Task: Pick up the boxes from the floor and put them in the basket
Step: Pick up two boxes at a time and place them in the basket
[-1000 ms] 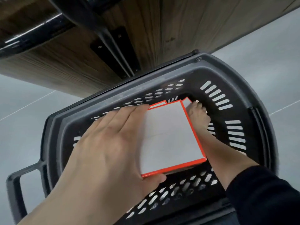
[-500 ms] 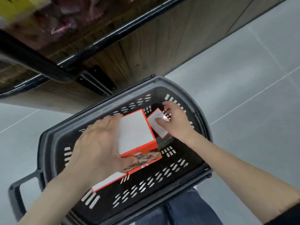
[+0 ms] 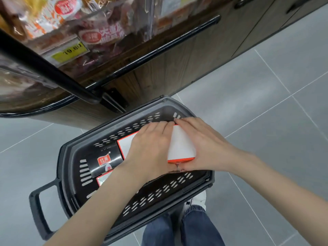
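A dark grey plastic basket [image 3: 179, 189] stands on the floor in front of me. Inside it lie white boxes with orange edges. One white box [image 3: 180, 145] sits on top, and both hands press on it. My left hand [image 3: 150, 150] lies flat over its left part and over a second white box [image 3: 126, 144] beside it. My right hand [image 3: 202, 144] covers its right side, thumb along the orange front edge. A black pack with a red label [image 3: 104, 161] lies at the basket's left end, and another orange-edged box [image 3: 103, 179] peeks out below it.
A wooden shelf base with a black rail [image 3: 150, 55] runs just behind the basket, holding packaged snacks and a yellow price tag [image 3: 70, 51]. Grey floor tiles [image 3: 266, 112] stretch to the right. The basket's handle [image 3: 38, 210] sticks out left. My jeans and shoe [image 3: 193, 219] are below.
The view pulled back and up. My right hand moved from a small box at the far end onto the top white box, and my left hand slid over it too.
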